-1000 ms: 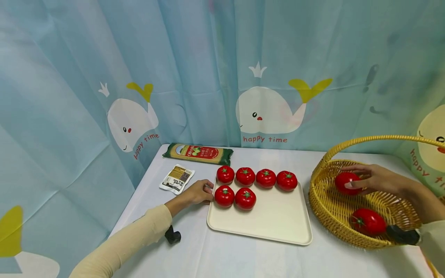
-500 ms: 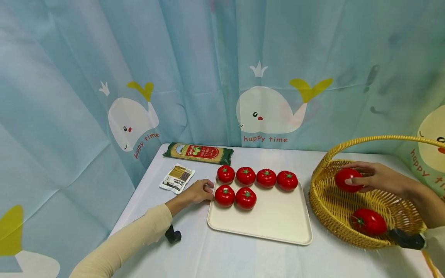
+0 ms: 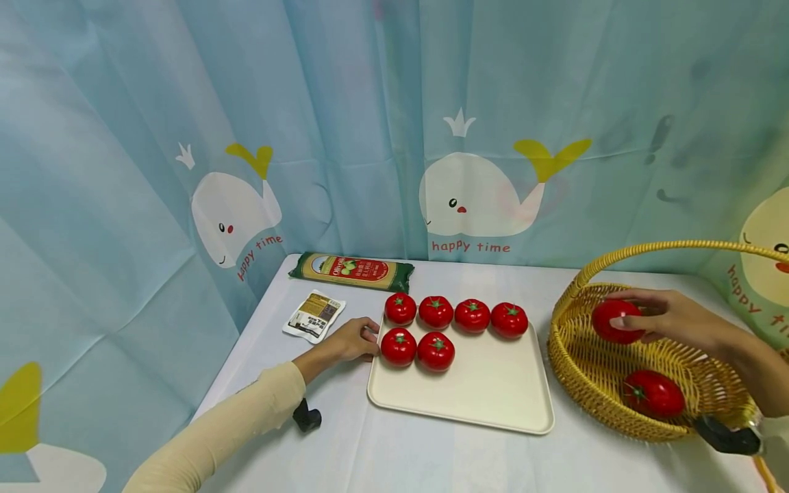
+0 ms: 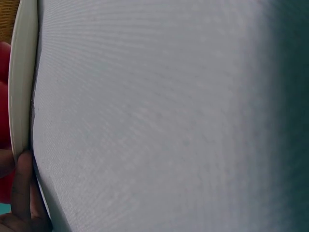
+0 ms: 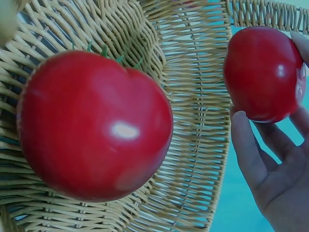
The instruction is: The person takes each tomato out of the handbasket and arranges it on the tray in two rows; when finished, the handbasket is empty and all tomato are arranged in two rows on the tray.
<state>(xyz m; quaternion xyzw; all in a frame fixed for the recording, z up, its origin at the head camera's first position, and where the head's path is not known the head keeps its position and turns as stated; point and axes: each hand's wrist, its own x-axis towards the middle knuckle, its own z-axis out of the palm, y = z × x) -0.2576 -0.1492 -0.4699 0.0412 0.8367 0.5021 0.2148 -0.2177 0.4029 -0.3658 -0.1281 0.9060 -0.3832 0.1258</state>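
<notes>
- Over the wicker basket (image 3: 592, 376) at 3 o'clock on the surface (image 3: 431, 459), the right hand (image 3: 668, 318) grips a red tomato (image 3: 616, 320), fingers curled round it; the tomato sits clear of the weave, level with the basket's rim and under the arching handle (image 3: 666, 245).
- From the right wrist view, the fingers (image 5: 251, 154) wrap the far side of that held tomato (image 5: 260, 72), with open space between it and the basket wall (image 5: 203, 121).
- A second tomato (image 3: 653, 394) lies on the basket's floor, toward 5 o'clock of the held one; it fills the near left of the right wrist view (image 5: 91, 125).
- At 9 o'clock of the cream tray (image 3: 481, 390), the left hand (image 3: 348, 340) rests on the surface with fingers loosely curled, fingertips touching the tray's left edge; it holds nothing.
- The left wrist view shows one finger (image 4: 21, 188) against the tray's rim (image 4: 21, 82).
- Six tomatoes stand on the tray: a back row of four (image 3: 455, 315) along its 12 o'clock edge and two (image 3: 417, 349) just in front, at the left end.
- Beyond the tray, at 11 o'clock, lie a green pasta packet (image 3: 351, 272) and a small sachet (image 3: 314, 316).
- A blue whale-print curtain (image 3: 481, 198) hangs behind.
</notes>
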